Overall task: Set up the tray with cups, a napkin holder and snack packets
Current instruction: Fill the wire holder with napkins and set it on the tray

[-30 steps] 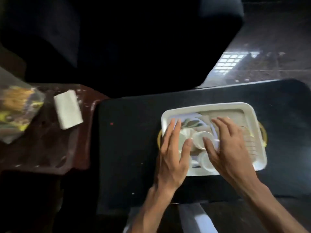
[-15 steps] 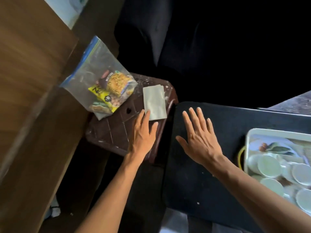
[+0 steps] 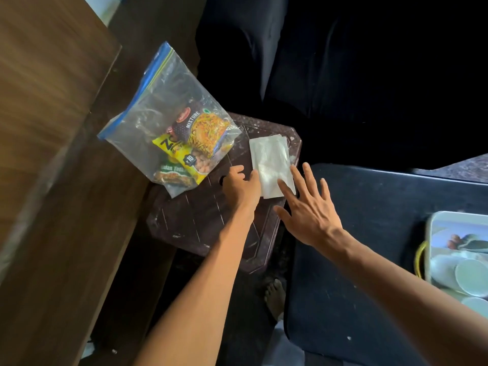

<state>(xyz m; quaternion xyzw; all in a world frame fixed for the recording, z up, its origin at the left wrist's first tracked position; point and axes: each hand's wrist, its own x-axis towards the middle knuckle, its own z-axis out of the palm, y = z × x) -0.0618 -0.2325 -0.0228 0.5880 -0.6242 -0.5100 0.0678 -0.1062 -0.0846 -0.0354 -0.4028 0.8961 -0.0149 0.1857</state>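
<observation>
A folded white napkin stack [image 3: 270, 162] lies on a dark brown plastic stool [image 3: 200, 220]. My left hand [image 3: 241, 190] rests at the napkins' left edge, fingers curled against it. My right hand [image 3: 306, 207] is spread, its fingertips on the napkins' lower right corner. A clear zip bag [image 3: 161, 112] with several snack packets [image 3: 196, 143] lies on the stool's left part. The white tray [image 3: 433, 225] holding white cups [image 3: 470, 276] sits at the right edge on a dark table [image 3: 369, 215].
A brown wooden panel [image 3: 52, 128] fills the left side. A dark sofa [image 3: 343, 62] lies beyond the stool and table. A bare foot [image 3: 274, 297] shows on the floor between stool and table.
Both hands left the cups in the tray and swung left to the stool. The left hand now touches the napkins' edge and the right hand has reached onto them.
</observation>
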